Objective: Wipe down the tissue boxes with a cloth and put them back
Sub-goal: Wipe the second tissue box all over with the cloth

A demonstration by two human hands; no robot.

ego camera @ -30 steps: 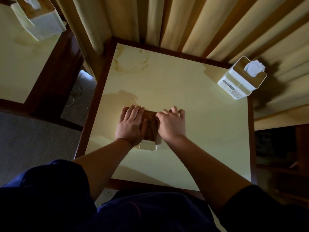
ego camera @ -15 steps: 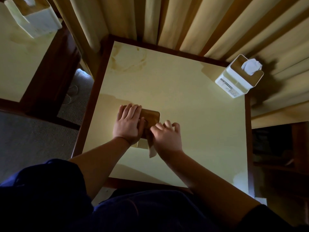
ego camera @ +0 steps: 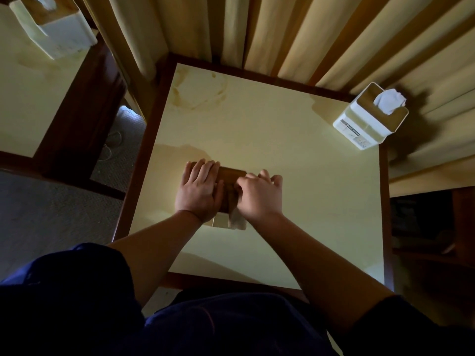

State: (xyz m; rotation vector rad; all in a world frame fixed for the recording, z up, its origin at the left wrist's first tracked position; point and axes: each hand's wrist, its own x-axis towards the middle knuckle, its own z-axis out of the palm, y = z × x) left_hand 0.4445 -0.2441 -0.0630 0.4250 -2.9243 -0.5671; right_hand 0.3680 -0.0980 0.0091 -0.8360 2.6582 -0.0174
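Head view looks down on a tissue box [ego camera: 231, 187] with a brown wooden top and pale sides, sitting on a cream table [ego camera: 295, 201] with a dark wood border. The left hand [ego camera: 199, 192] lies flat over the box's left part, fingers straight and close together, pointing away from the person. The right hand [ego camera: 259, 195] rests on the box's right part with fingers bent at the knuckles; a pale cloth [ego camera: 236, 218] shows between the hands at the box's near edge, coming out from beneath the right palm, though whether the fingers pinch it or only press on it cannot be told. Beyond the box and to its right, at the table's far right corner, stands a second tissue box [ego camera: 367, 122], white with a wooden lid and a tissue [ego camera: 389, 101] sticking up from its slot. Far to the left of the box, on a neighbouring table [ego camera: 25, 104], stands a third tissue box [ego camera: 59, 34], partly cut off by the frame. Pleated beige curtains [ego camera: 282, 34] hang behind both tables, and grey carpet [ego camera: 51, 214] lies left of the box's table.
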